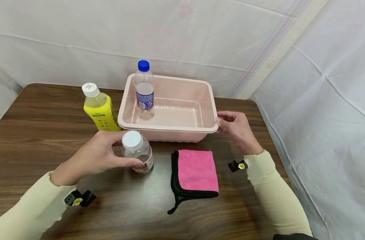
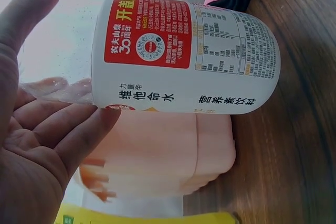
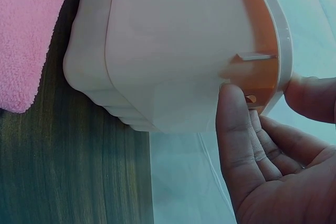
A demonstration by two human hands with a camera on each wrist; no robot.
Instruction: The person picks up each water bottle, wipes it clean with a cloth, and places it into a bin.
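My left hand (image 1: 96, 155) is around a clear bottle (image 1: 141, 150) with a white cap and a red-and-white label. In the left wrist view the thumb is stretched out and the fingers reach along the bottle's side; whether the thumb touches it is unclear. The bottle appears upright. At the far right corner of a pink plastic basin (image 1: 205, 128), my right hand (image 1: 238, 128) pinches the rim, thumb above and fingers underneath, as the right wrist view shows. A clear bottle (image 1: 144, 95) with a blue cap stands inside the basin's left part.
A yellow-labelled bottle (image 1: 102, 111) with a white cap stands left of the basin. Before the basin lies a folded pink cloth (image 1: 197, 170) with black edging. White sheeting (image 1: 158, 36) hangs behind and right of the brown wooden table (image 1: 35, 133).
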